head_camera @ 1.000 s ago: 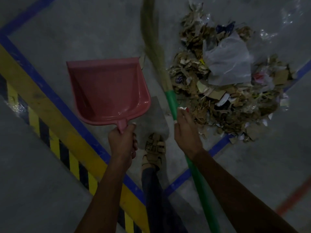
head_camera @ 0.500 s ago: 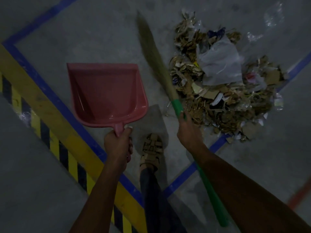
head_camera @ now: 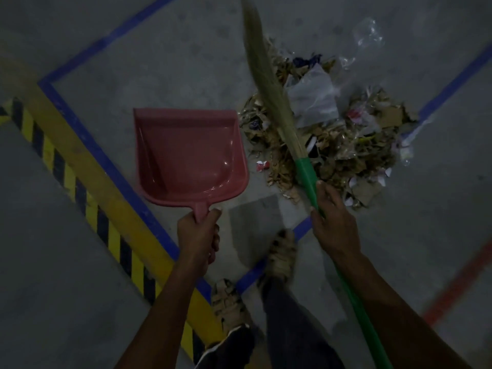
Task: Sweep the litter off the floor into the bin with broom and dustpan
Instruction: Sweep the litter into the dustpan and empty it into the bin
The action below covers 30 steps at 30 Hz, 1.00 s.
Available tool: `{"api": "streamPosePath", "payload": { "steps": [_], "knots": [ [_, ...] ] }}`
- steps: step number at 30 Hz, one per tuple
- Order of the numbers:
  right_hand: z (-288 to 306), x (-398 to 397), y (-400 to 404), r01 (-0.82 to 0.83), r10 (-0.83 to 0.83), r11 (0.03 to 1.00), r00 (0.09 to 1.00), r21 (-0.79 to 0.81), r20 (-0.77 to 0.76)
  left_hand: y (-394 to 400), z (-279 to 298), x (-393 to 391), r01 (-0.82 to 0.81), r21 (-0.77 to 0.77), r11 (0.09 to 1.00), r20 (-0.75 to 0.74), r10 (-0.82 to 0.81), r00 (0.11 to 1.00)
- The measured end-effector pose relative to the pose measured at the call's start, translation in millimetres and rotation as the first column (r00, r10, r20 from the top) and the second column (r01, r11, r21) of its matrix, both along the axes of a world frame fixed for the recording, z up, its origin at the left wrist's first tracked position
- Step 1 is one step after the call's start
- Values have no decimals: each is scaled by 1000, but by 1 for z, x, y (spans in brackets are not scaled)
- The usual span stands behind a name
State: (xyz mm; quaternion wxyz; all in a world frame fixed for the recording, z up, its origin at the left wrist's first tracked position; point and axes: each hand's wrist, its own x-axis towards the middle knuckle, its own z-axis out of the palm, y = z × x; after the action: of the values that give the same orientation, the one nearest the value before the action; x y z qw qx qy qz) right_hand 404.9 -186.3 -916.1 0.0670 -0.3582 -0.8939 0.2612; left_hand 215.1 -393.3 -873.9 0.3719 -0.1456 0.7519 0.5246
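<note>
- At about 8 o'clock a yellow-and-black hazard stripe (head_camera: 64,166) is running across the concrete floor (head_camera: 159,57), with a blue line (head_camera: 111,166) lying beside it.
- The left hand (head_camera: 198,235) is clenching around the short handle of the pink dustpan (head_camera: 186,155). The pan is empty and its open mouth is pointing toward 12 o'clock; I think it is being held ready, just left of the pile, so that the litter can be pushed into it.
- Whether the dustpan is touching the floor or hanging above it, I cannot tell in this dark picture.
- The person's two feet in sandals (head_camera: 281,253) are standing at 6 o'clock, between the arms.
- The right hand (head_camera: 332,217) is grasping the green handle of the broom (head_camera: 306,171). The bristles are reaching toward 12 o'clock over the left part of the pile, probably to pull the litter toward the pan.
- The litter (head_camera: 346,145), which is the task's thing, is lying in one heap at about 1 o'clock, just right of the dustpan: cardboard scraps, paper and a pale plastic bag (head_camera: 314,102).
- The bin is not showing anywhere, and the lower end of the broom handle is cut off at the bottom edge.
</note>
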Motion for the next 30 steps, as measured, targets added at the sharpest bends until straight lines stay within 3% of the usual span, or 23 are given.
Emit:
{"api": "streamPosePath", "payload": {
  "steps": [7, 12, 20, 26, 30],
  "knots": [
    [8, 65, 46, -26, 34, 997, 994, 79, -106, 40, 19, 61, 14, 17, 1000, -31, -13, 999],
    [27, 109, 93, 6, -2, 1000, 986, 25, -165, 89, 28, 111, 26, 15, 1000, -59, -25, 998],
    [59, 174, 174, -124, 138, 988, 978, 97, -159, 183, 35, 178, -74, 159, 985, 146, 51, 988],
    [57, 171, 233, -164, 180, 980, 974, 116, -138, 226, 26, 190, -57, 149, 987, 221, 23, 975],
    [57, 140, 261, -171, 190, 978, 966, 116, -175, 244, 17, 184, -156, 118, 981, 210, 128, 969]
  ]
}}
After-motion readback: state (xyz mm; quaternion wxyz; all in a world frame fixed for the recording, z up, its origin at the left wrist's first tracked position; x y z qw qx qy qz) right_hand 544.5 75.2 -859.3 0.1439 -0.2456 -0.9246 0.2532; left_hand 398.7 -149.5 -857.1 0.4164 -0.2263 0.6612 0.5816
